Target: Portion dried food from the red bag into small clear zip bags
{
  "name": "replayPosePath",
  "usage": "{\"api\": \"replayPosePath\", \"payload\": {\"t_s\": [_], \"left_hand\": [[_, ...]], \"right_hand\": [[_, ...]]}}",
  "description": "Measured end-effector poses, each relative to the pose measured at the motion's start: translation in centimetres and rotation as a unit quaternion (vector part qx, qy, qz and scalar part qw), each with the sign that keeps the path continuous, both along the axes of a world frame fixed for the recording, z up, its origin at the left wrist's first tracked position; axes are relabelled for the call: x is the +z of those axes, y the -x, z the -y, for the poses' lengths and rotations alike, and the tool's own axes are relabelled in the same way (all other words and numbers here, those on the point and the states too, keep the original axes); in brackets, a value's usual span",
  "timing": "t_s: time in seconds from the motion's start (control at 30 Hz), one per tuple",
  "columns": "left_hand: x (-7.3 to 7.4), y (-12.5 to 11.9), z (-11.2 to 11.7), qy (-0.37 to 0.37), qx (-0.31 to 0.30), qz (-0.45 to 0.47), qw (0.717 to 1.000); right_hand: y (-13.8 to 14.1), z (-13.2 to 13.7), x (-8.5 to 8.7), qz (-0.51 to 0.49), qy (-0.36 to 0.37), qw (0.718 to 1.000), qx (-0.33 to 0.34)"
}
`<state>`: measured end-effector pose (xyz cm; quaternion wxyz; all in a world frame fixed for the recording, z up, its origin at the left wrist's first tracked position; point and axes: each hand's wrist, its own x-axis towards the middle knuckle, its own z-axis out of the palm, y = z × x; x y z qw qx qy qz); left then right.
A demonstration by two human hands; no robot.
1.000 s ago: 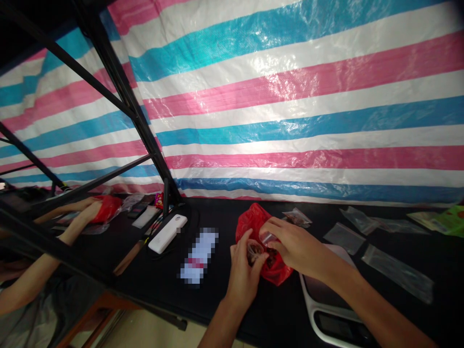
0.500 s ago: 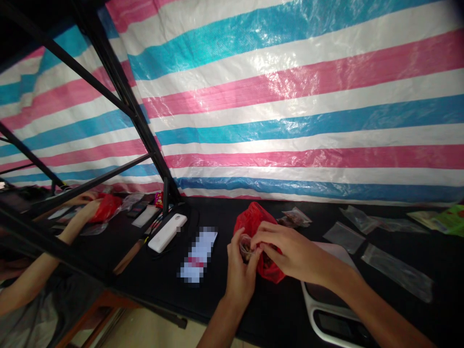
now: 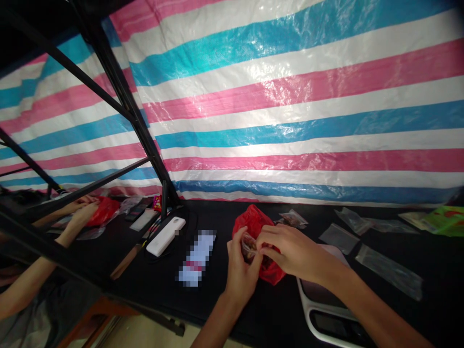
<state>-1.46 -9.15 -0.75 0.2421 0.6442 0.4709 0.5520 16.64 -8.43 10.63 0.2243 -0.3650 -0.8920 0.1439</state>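
My left hand [image 3: 242, 269] grips a small clear plastic bag [image 3: 248, 247] holding something brown. My right hand [image 3: 290, 250] closes on the top of that bag from the right, its fingertips partly hiding it. Just behind and below both hands lies a crumpled red plastic bag [image 3: 255, 223], with dark contents showing at its opening.
A white digital scale [image 3: 322, 309] sits below my right forearm. Several clear zip bags lie on the black tabletop [image 3: 275, 309] to the right, near a green packet [image 3: 445, 221]. A white power bank [image 3: 166, 236] and a pixelated white package [image 3: 196, 258] lie left. A black-framed mirror [image 3: 90, 193] reflects my hands.
My right hand has moved down and left from the top of the small bag's opening, bringing both hands closer together. The view has tilted slightly.
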Motion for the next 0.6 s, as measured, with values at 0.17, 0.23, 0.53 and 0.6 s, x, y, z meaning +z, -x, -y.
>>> {"api": "replayPosePath", "payload": {"t_s": [0.17, 0.23, 0.53, 0.6], "left_hand": [[2.3, -1.0, -1.4, -0.028, -0.036, 0.025, 0.999], [3.6, -1.9, -2.2, -0.024, -0.053, 0.051, 0.997], [5.6, -5.6, -4.9, 0.028, -0.178, 0.1, 0.979], [4.7, -5.6, -4.9, 0.021, -0.17, 0.096, 0.981]], "right_hand": [[-1.1, 0.3, 1.6, -0.034, -0.06, 0.997, -0.048], [-1.6, 0.5, 2.2, -0.053, -0.078, 0.994, -0.057], [-3.9, 0.3, 3.2, -0.059, -0.079, 0.99, -0.105], [-4.0, 0.2, 3.2, -0.032, -0.055, 0.992, -0.11]]}}
